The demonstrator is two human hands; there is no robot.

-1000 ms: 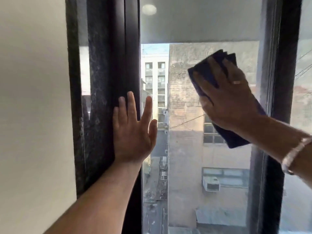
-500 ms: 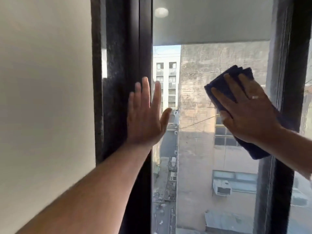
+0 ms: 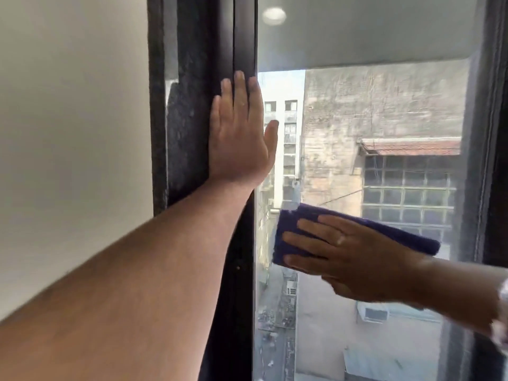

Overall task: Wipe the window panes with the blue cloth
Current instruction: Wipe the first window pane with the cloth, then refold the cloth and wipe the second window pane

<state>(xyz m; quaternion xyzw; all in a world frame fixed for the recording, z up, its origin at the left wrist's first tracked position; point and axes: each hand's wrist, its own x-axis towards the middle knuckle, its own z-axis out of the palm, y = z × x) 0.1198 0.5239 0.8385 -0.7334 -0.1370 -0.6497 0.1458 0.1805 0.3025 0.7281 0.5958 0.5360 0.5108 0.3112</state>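
The tall window pane (image 3: 384, 111) fills the middle of the head view between two dark frame posts. A folded dark blue cloth (image 3: 287, 229) lies flat against the glass at mid height, close to the left post. My right hand (image 3: 354, 254) presses on it with fingers spread, pointing left; the hand covers much of the cloth. My left hand (image 3: 239, 133) rests flat on the left frame post (image 3: 192, 119), fingers up and apart, its thumb over the glass edge. It holds nothing.
A pale wall (image 3: 74, 133) stands left of the frame. The right frame post (image 3: 492, 160) bounds the pane, with another pane beyond it. Buildings and a street show far below through the glass. A ceiling light (image 3: 274, 15) reflects at the top.
My right hand has swept the cloth down and to the left across the pane, turning from fingers-up to fingers-left. The left hand stays on the frame post.
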